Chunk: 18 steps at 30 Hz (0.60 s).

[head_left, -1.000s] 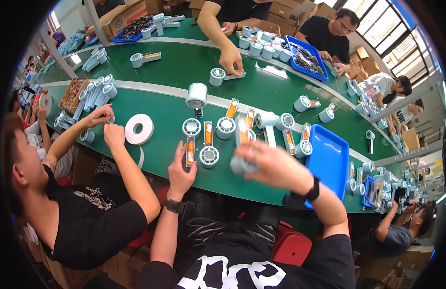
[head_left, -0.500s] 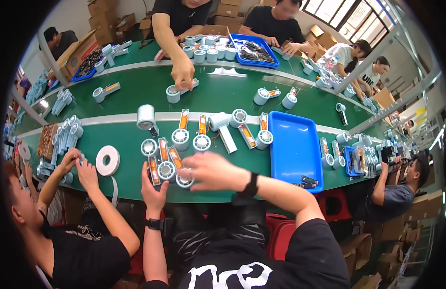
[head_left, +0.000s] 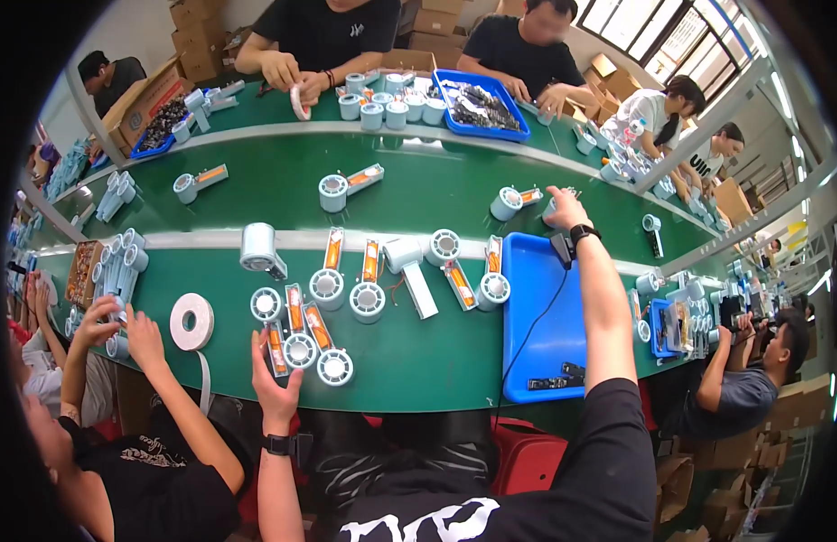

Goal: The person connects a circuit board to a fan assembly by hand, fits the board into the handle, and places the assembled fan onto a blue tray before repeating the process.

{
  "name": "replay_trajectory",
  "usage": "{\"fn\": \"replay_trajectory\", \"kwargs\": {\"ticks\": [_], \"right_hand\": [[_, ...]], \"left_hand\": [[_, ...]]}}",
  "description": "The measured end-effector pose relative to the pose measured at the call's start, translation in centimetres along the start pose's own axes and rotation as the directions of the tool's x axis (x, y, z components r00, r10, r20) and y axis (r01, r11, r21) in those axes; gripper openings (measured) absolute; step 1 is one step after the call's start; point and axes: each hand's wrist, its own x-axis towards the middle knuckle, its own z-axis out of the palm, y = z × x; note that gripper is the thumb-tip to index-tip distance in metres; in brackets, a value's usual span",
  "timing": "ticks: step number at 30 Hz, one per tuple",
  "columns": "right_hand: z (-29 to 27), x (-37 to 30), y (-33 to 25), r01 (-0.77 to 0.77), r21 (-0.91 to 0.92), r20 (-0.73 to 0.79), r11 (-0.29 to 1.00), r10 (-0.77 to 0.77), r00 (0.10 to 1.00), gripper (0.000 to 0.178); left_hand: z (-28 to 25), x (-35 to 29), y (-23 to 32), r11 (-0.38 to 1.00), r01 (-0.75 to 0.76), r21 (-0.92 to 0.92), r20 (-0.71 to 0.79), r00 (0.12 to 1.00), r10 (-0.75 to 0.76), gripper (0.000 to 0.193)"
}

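Several light-blue handheld fans, their round heads grilled and their handles uncovered with orange cells inside, lie on the green table. Beside the handle of one fan (head_left: 299, 350) in the near cluster, my left hand (head_left: 275, 390) is open, thumb spread from the fingers. Another fan (head_left: 335, 367) lies to the right of that one. My right arm stretches over the blue tray (head_left: 518, 312) to the far green belt. There my right hand (head_left: 568, 211) has its fingers curled round a fan (head_left: 551, 218), mostly hidden under it.
Small black parts (head_left: 563, 375) lie in the tray's near end, and a cable hangs across it. A white tape roll (head_left: 191, 322) stands at left, near a co-worker's hands. More fans (head_left: 333, 191) sit on the belt. A metal rail (head_left: 346, 237) divides belt from table.
My right hand has swung from the near fan cluster out to the far belt at right and onto a fan. The person opposite has drawn a hand back from the belt, leaving a fan there.
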Motion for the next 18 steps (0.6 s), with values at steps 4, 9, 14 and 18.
{"fn": "replay_trajectory", "kwargs": {"ticks": [4, 9, 14, 18], "right_hand": [[-5.1, -2.2, -5.1, 0.011, 0.071, 0.019, 0.997, -0.012, 1.0, 0.104], [-2.6, 0.1, -7.3, -0.105, 0.13, -0.102, 0.986, 0.119, 0.988, 0.095], [-3.2, 0.3, -11.2, -0.322, 0.082, -0.028, 0.943, 0.325, 0.945, 0.088], [-4.4, -0.4, -7.7, -0.264, 0.051, 0.018, 0.963, 0.264, 0.964, 0.083]], "left_hand": [[0.3, 0.2, -0.4, 1.0, -0.018, -0.002, -0.005, 1.0, 0.018, 0.095], [1.2, 1.1, 0.2, 0.998, -0.054, -0.021, 0.003, 0.999, 0.054, 0.094], [0.4, 0.2, -0.4, 0.999, -0.04, 0.004, -0.004, 0.999, 0.04, 0.093], [1.0, 0.2, -0.5, 0.998, -0.054, -0.02, 0.015, 0.998, 0.054, 0.091]]}}
